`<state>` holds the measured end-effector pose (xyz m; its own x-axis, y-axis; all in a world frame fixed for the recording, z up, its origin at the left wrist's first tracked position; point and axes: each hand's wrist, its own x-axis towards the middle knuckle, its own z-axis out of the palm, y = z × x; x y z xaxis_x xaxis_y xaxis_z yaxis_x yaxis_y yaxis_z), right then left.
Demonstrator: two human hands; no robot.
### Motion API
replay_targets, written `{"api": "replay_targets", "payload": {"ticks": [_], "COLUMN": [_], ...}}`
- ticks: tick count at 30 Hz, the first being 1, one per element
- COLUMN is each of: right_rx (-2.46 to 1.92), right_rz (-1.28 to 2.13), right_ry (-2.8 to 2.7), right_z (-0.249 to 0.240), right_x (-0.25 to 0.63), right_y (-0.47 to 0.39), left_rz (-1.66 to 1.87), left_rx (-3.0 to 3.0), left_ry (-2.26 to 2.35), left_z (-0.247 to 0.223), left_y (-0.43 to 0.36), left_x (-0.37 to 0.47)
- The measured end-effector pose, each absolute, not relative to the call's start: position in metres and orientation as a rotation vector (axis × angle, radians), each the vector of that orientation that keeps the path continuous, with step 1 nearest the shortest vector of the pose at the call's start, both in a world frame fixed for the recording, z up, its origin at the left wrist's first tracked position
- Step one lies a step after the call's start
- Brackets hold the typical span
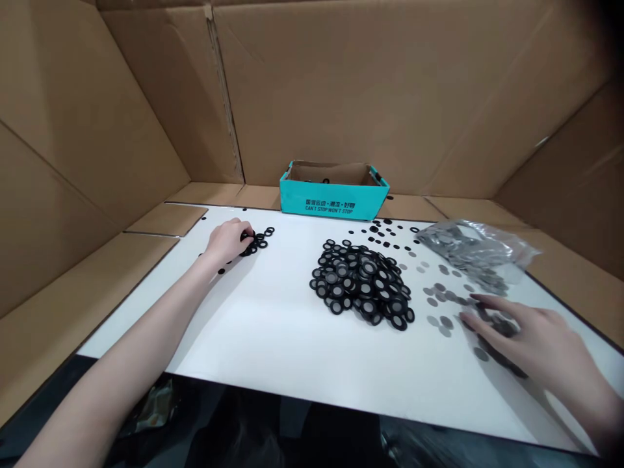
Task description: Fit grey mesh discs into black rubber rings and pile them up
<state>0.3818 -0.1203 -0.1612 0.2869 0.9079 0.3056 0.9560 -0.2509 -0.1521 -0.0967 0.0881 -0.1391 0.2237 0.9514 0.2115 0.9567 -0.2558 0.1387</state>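
On the white table's left, my left hand has its fingers curled down at a small group of black rings; what its fingertips hold, if anything, is hidden. Over on the right, my right hand is above scattered grey discs, thumb and fingers apart, with more discs under the palm. Between the hands lies a heap of black rings with grey centres. A clear plastic bag of grey discs rests behind my right hand.
A turquoise open box stands at the back, with a few black rings inside. Small black pieces lie scattered in front of it. Cardboard walls surround the white table at the back and sides.
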Motion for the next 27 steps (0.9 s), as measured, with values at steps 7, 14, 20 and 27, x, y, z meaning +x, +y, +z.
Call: {"api": "replay_targets", "payload": {"ticks": [7,14,20,27], "right_rx": [-2.22,-2.216,-2.22,-2.044], "right_rz": [-0.068,0.03,-0.052,0.085], "right_ry": [-1.59,-1.438,-1.304,-1.205], "right_z": [-0.163,-0.151,-0.144,-0.146], "right_x": [0.367,0.358,0.359,0.362], "right_y": [-0.123,-0.121,-0.118,-0.106], "left_rz": [-0.517,-0.774,-1.06,-1.471], "left_rx": [-2.457,-2.418,-2.476,-2.614], "left_ry": [-1.921,-1.934,-1.897,-1.916], "left_z": [-0.142,-0.139,-0.135,-0.13], "left_y": [0.09,0.088,0.085,0.075], "left_x": [-0.098,-0.096,-0.092,-0.08]}}
